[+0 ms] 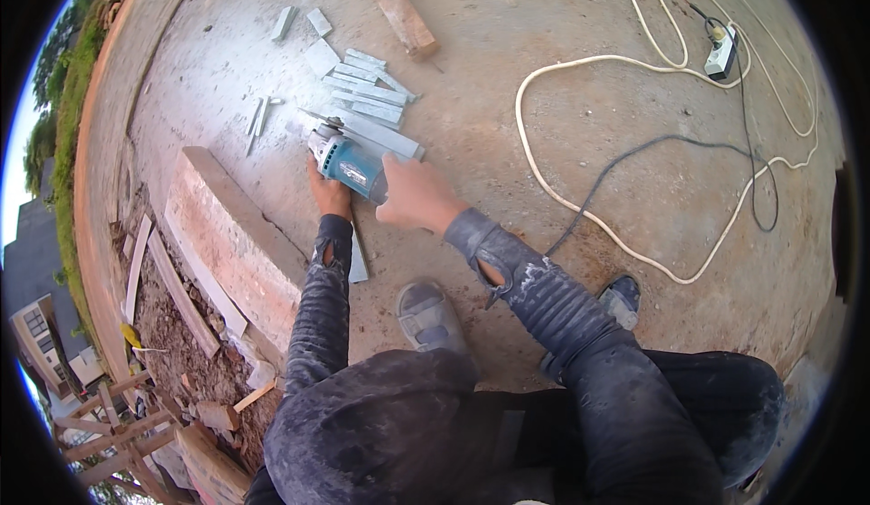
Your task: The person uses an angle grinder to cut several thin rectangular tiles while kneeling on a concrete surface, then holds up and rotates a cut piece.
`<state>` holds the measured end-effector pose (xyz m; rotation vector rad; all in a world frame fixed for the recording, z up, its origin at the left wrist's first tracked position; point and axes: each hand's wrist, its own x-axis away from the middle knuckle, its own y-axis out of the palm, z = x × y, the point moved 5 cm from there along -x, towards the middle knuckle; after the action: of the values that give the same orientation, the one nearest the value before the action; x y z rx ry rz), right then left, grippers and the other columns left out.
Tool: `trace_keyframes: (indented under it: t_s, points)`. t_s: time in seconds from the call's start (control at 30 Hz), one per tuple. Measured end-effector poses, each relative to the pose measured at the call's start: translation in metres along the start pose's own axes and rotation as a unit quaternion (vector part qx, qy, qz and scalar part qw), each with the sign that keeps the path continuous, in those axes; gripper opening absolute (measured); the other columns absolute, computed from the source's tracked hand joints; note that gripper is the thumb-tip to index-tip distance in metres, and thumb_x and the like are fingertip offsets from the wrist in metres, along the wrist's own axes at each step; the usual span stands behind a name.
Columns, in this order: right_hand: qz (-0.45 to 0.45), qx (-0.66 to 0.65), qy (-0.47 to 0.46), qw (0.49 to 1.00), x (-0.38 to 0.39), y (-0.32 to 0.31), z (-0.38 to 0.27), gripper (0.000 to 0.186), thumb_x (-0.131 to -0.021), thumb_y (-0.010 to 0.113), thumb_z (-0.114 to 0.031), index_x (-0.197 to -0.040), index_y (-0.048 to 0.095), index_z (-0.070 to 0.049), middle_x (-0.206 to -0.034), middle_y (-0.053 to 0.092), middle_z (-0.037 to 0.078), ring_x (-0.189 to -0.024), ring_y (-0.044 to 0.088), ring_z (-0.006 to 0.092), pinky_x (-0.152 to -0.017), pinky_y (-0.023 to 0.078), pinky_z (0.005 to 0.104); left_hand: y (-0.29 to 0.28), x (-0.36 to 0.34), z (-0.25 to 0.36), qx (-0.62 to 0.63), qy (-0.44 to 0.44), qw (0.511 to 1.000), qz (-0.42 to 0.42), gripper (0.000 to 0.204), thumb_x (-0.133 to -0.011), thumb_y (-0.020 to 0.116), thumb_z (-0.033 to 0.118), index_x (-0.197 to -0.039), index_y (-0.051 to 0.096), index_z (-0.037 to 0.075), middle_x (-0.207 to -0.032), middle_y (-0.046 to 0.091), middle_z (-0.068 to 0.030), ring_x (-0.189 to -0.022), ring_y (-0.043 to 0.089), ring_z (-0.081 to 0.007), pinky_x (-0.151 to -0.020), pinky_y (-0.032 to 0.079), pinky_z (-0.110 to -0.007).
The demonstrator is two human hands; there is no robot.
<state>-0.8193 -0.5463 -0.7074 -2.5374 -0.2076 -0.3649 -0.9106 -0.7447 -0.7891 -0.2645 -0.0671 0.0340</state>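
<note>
Out here a dusty concrete slab [471, 115], powdered white around pale slats [367, 101], carries a power strip [722, 54] with a plug [718, 33] in it, and the right hand [415, 193] grips a teal angle grinder [352, 167] beside the slats, the left hand [332, 197] at its head, fingers too hidden to tell how closed.

Curled right hand [415, 191] near left hand [332, 195]
</note>
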Motion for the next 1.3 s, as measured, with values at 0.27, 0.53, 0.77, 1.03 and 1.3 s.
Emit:
trace_keyframes:
  t_s: [0.27,0.53,0.77,1.03,1.3]
  points:
    - [-0.016,0.008,0.004,1.000,-0.001,-0.001,-0.003,0.047,-0.069,0.067,-0.020,-0.107,0.052,0.004,-0.095,0.067,0.027,-0.091,0.065,0.0461,-0.081,0.053,0.0489,-0.002,-0.004,-0.002,-0.019,0.006,0.999,-0.028,0.046,-0.089,0.060,0.002,-0.134,0.050,0.003,-0.120,0.064,-0.0093,-0.105,0.061,-0.0173,-0.091,0.048,-0.030]
    - [-0.026,0.021,0.012,0.999,0.000,-0.006,-0.004,0.048,-0.069,0.066,-0.021,-0.108,0.053,0.004,-0.097,0.067,0.028,-0.094,0.065,0.0453,-0.081,0.053,0.0483,0.000,-0.005,-0.005,0.030,0.001,0.999,-0.015,0.049,-0.087,0.063,0.000,-0.134,0.050,0.002,-0.120,0.063,-0.0085,-0.106,0.060,-0.0174,-0.091,0.048,-0.030]
    - [-0.027,0.021,0.007,0.999,-0.001,-0.004,-0.005,0.047,-0.070,0.065,-0.020,-0.108,0.052,0.005,-0.098,0.066,0.028,-0.095,0.065,0.0449,-0.081,0.052,0.0482,-0.008,-0.009,-0.014,-0.002,0.026,1.000,0.004,0.036,-0.089,0.059,-0.001,-0.124,0.054,0.003,-0.113,0.064,-0.0077,-0.097,0.064,-0.0164,-0.084,0.053,-0.029]
    - [-0.033,0.027,0.018,0.999,-0.002,-0.003,0.003,0.048,-0.070,0.065,-0.021,-0.108,0.052,0.005,-0.099,0.066,0.027,-0.095,0.064,0.0445,-0.082,0.052,0.0477,0.003,-0.001,-0.008,0.042,-0.013,0.999,-0.009,0.037,-0.088,0.060,-0.002,-0.125,0.053,0.002,-0.112,0.065,-0.0079,-0.097,0.064,-0.0155,-0.083,0.053,-0.029]
    - [-0.040,0.032,0.014,0.999,-0.004,-0.001,0.000,0.048,-0.069,0.065,-0.022,-0.107,0.053,0.004,-0.100,0.066,0.027,-0.097,0.064,0.0433,-0.083,0.052,0.0472,-0.005,-0.005,-0.011,0.048,-0.025,0.998,-0.027,0.059,-0.088,0.061,-0.003,-0.142,0.042,0.009,-0.121,0.063,-0.0054,-0.096,0.064,-0.0145,-0.071,0.054,-0.026]
